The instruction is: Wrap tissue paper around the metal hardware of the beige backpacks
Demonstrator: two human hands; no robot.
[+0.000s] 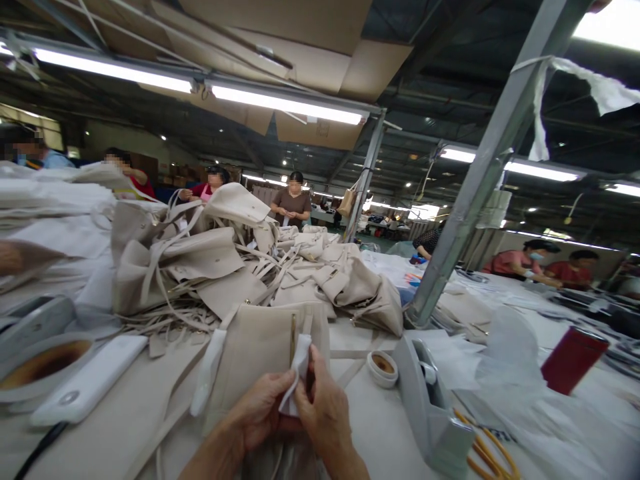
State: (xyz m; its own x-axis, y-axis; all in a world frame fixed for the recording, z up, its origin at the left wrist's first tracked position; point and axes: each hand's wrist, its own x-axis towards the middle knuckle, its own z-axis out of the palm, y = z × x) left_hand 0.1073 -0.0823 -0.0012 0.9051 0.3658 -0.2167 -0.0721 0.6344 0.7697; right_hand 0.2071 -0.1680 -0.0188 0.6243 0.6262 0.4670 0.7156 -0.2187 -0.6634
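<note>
Beige bag (255,340) lies near, left hand (264,400) and right hand (326,403) pinching a white slip (301,357), seemingly folding it; neat creasing probably follows.

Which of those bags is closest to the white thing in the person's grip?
The beige bag at the front, right behind the white piece, with a golden strip running up it. The other bags lie heaped farther back.

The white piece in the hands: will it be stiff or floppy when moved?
Probably floppy: the white piece bends in folds between the left hand and right hand. It is likely light too, as its visible edge looks thin.
</note>
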